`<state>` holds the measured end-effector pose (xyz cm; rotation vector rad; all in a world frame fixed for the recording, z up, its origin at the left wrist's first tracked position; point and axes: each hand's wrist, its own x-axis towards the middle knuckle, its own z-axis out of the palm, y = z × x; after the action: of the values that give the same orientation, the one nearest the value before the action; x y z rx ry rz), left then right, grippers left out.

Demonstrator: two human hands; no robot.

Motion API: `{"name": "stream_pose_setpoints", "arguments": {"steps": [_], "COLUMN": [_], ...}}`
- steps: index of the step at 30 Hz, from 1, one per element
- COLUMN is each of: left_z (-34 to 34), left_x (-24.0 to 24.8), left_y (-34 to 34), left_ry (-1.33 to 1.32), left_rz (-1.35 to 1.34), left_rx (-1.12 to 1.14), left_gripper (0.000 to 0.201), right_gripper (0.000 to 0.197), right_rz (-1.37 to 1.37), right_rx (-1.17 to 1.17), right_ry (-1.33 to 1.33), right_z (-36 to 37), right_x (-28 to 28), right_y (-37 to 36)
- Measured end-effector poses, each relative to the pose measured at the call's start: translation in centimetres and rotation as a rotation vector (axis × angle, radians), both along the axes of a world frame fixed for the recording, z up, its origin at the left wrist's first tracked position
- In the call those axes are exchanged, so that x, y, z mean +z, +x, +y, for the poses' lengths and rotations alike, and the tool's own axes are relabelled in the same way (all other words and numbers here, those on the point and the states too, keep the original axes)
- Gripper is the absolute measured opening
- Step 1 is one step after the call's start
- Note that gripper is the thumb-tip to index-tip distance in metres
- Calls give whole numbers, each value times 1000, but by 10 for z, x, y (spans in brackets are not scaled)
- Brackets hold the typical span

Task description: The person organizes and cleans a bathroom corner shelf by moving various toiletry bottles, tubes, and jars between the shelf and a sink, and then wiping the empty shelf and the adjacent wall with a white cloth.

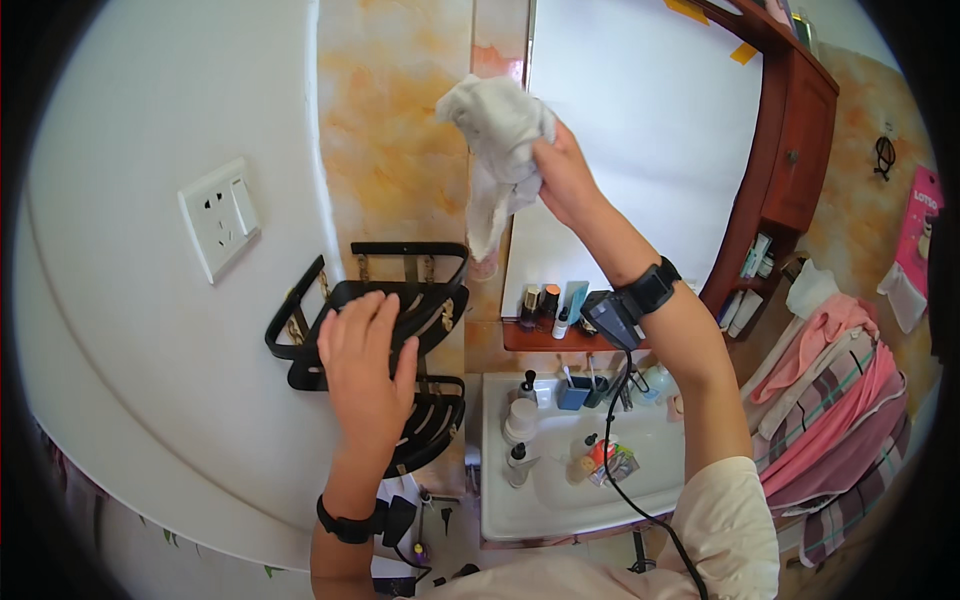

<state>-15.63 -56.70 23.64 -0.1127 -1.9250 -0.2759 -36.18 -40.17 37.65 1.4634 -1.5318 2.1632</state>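
Observation:
Gripped in my right hand point(568, 178) is a crumpled whitish cloth point(500, 125), raised in front of the marbled wall tiles beside the mirror. One end of the cloth hangs down below my fingers. My left hand point(362, 345) lies over the upper tier of a black corner shelf point(440, 290), fingers stretched out and slightly spread, with nothing visible in it. It covers part of the shelf, so I cannot tell whether the palm touches the rim. A second black tier point(430, 425) with slots sits below.
Left of the shelf is a white wall socket point(218, 220). The white sink point(500, 500) holds several bottles and a blue cup point(573, 392). Above it, a red-brown ledge point(540, 340) carries small bottles under the mirror point(630, 150). Towels point(830, 400) hang at right. A black cable point(625, 495) trails from my right wrist.

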Motion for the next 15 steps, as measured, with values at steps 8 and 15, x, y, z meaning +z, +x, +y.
{"name": "stream_pose_setpoints", "arguments": {"steps": [8, 15], "left_z": [57, 105], "left_x": [14, -23], "left_y": [-24, -80], "left_ry": [180, 587], "left_rz": [26, -172], "left_rx": [-374, -631], "left_gripper": [46, 50], "right_gripper": [44, 41], "right_rz": [-319, -551], "right_rx": [164, 307], "right_ry": [-61, -107], "right_z": [67, 115], "right_x": [-35, -92], "right_y": [1, -9]}}
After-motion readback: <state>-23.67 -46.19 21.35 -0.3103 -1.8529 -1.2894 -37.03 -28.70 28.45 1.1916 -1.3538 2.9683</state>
